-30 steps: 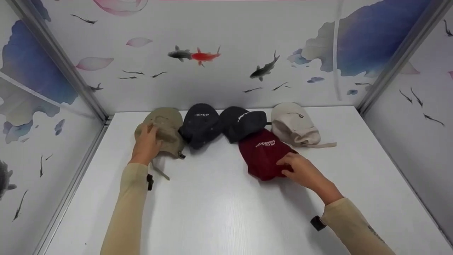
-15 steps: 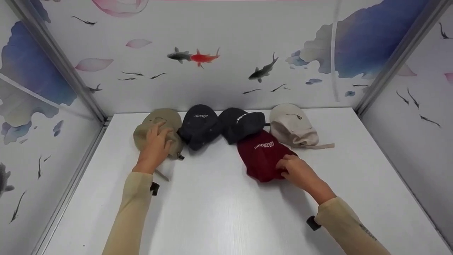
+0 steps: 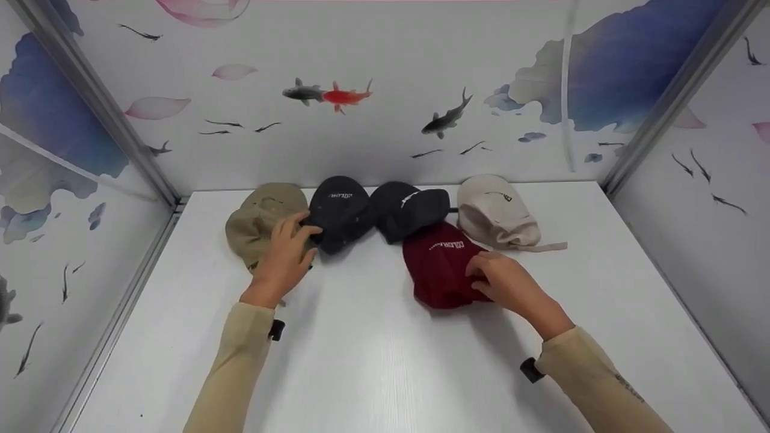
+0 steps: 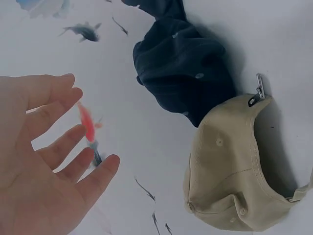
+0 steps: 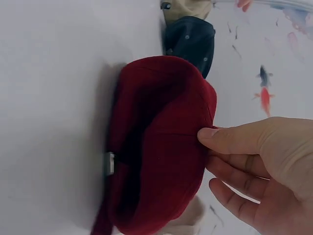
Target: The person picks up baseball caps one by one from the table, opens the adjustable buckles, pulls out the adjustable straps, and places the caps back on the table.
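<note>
White panels printed with ink fish, petals and blue leaf shapes wall in (image 3: pixel 379 36) a white counter (image 3: pixel 373 367) on the back and both sides. Over its right half, the right hand (image 3: pixel 511 285) pinches the crown of a red cap (image 3: pixel 436 273) between thumb and fingers. That cap lies forward of the others, its hollow underside and a small metal buckle (image 5: pixel 111 163) showing in the right wrist view; whether it rests fully on the counter, I cannot tell. The left hand (image 3: pixel 283 258) holds nothing: its fingers are spread, hovering near the tan cap (image 3: pixel 255 219) and the navy cap (image 3: pixel 343 207) beside it. Farther out, a black cap (image 3: pixel 394 210) overlaps the red one's far edge in the head view, and a cream cap (image 3: pixel 493 207) lies at the right end, strap trailing.

Judging by how they lie, four caps already line the back edge; only the red one, in hand and out of line, looks unfinished.

"COLOR" reads on the navy cap and "COLORA" on the red, with smaller letters blurred after it. Lettering on the black and cream caps is too small to make out.
</note>
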`<control>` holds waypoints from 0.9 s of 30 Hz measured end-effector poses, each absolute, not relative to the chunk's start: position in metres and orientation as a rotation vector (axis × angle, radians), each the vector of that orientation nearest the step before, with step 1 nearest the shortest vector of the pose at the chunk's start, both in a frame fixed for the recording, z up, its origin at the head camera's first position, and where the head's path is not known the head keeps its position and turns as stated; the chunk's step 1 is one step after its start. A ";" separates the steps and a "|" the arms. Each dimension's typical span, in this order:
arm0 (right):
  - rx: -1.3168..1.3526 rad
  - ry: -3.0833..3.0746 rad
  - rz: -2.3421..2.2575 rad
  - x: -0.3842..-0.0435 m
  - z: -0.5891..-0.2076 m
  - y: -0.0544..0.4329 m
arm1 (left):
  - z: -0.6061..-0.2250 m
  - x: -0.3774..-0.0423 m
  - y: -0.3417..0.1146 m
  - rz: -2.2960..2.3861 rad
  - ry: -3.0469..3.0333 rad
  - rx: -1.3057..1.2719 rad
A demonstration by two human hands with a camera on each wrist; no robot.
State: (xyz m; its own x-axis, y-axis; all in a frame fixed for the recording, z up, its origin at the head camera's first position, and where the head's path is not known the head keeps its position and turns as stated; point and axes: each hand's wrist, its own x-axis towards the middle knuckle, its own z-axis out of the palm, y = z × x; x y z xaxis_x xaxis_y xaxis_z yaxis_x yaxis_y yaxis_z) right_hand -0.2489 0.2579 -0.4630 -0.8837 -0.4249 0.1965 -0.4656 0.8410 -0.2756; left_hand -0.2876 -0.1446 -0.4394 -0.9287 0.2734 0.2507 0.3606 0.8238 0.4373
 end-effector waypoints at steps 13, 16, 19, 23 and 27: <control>0.733 -2.841 0.573 -0.243 -0.431 0.241 | -0.438 -0.257 -0.104 -0.680 -2.684 -0.722; 0.750 -2.847 0.620 -0.240 -0.425 0.236 | -0.438 -0.249 -0.094 -0.669 -2.648 -0.809; 0.764 -2.848 0.668 -0.238 -0.419 0.232 | -0.438 -0.242 -0.084 -0.651 -2.602 -0.900; 0.775 -2.848 0.714 -0.236 -0.414 0.227 | -0.435 -0.234 -0.072 -0.617 -2.552 -0.986; 0.805 -2.849 0.782 -0.235 -0.410 0.223 | -0.433 -0.225 -0.061 -0.595 -2.536 -1.045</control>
State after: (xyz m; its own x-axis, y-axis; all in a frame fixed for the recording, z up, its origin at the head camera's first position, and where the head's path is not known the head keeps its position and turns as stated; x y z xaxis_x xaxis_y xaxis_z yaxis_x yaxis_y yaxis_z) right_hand -0.2348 0.2227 -0.4095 -0.8589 -0.4678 0.2083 -0.5086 0.7319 -0.4535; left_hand -0.2250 -0.0614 -0.4332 -0.6748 0.5843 0.4508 0.7238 0.6432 0.2498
